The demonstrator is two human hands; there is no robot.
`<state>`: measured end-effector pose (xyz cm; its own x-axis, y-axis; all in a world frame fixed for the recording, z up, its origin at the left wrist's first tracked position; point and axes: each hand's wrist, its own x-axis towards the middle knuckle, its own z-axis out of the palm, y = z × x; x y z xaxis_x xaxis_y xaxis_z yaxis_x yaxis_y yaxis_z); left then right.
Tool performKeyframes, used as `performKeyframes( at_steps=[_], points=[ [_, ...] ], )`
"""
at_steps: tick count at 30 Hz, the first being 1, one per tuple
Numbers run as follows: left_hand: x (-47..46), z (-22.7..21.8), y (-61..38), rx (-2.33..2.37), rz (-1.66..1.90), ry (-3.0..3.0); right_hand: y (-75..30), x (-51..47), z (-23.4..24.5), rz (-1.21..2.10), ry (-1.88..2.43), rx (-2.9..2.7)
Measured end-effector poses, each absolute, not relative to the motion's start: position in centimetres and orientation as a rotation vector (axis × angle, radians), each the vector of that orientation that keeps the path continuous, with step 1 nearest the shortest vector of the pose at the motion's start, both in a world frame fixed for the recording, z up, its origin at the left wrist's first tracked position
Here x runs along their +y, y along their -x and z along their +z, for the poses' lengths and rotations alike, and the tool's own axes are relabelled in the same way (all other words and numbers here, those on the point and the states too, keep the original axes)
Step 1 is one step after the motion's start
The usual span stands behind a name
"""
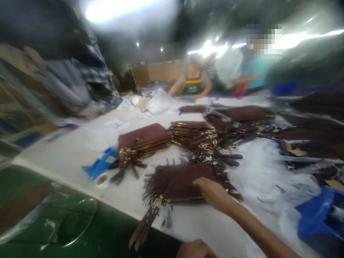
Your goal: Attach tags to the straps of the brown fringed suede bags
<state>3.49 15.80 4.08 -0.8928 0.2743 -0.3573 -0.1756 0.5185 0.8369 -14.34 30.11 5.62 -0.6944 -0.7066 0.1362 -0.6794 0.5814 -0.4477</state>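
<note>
A brown suede bag with fringe (174, 184) lies on the white table (67, 154) near its front edge, with a gold zip and a tassel pull hanging over the edge. My right hand (213, 193) rests flat on the bag's right part, fingers stretched toward the left. Only the top of my left hand (196, 249) shows at the bottom edge, below the bag; its fingers are hidden. The whole view is smeared by motion.
Stacks of similar brown bags (145, 138) with gold zips (192, 130) lie behind, with more at the right. Something blue (100, 165) and a tape roll (102, 180) sit at left, white wrapping (263, 168) at right. Two people work at the far end.
</note>
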Motion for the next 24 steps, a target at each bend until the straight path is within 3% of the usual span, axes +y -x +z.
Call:
performKeyframes(
  at_steps=[7, 11, 20, 24],
  points=[
    [6.3, 1.0, -3.4, 3.404, 0.607, -0.072, 3.7, 24.9, -2.0, -0.357, 1.1, 3.125],
    [5.4, -2.0, -2.0, 3.52, 0.285, -0.212, 2.0, 28.0, -2.3, -0.405, 1.049, 3.159],
    [4.5, -2.2, 1.2, 3.546, 0.271, -0.395, 0.2, 45.1, 0.1, -0.455, -0.086, 3.601],
    [5.4, -0.2, 1.8, 3.467, 0.157, -0.326, 1.0, 47.4, -0.9, -0.462, -0.011, 3.687]
  ],
)
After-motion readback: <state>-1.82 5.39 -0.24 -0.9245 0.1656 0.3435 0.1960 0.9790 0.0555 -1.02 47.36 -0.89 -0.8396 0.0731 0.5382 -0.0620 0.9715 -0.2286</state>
